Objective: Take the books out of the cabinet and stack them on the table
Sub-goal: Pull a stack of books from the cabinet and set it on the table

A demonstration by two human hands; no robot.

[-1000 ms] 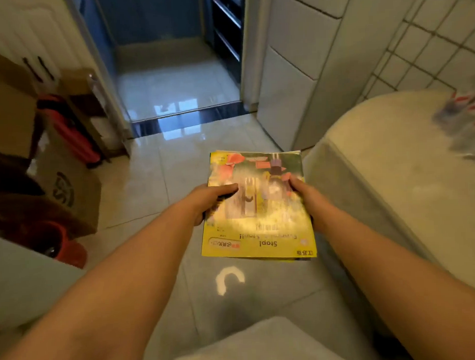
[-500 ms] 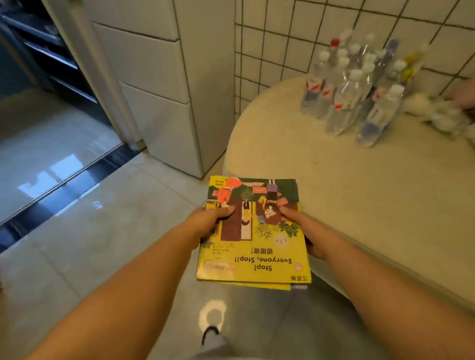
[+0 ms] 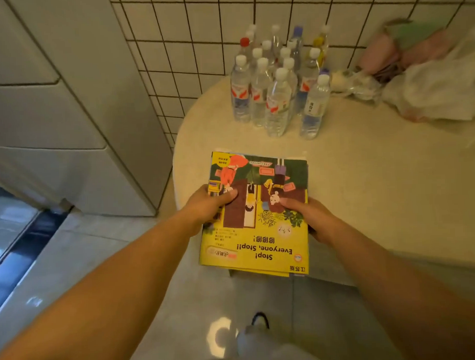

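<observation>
- Both hands are gripping a thin pile of books (image 3: 255,214) – left hand (image 3: 207,207) on one side edge, right hand (image 3: 307,217) on the other, thumbs pressing on top, probably so the floppy covers are not sliding apart.
- The books are hanging half over the edge of the round, pale, matte table (image 3: 379,180); contact is unclear.
- Clear plastic bottles (image 3: 276,89) are crowding the far side, leaving the near part free.

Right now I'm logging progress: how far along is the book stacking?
Done: a few thin books are out of the cabinet and carried to the table. In hand: left hand and right hand grip them by the sides, far end over the table edge, not set down. Left: lay them down in front of the bottles; whether more remain in the cabinet isn't visible.
</observation>
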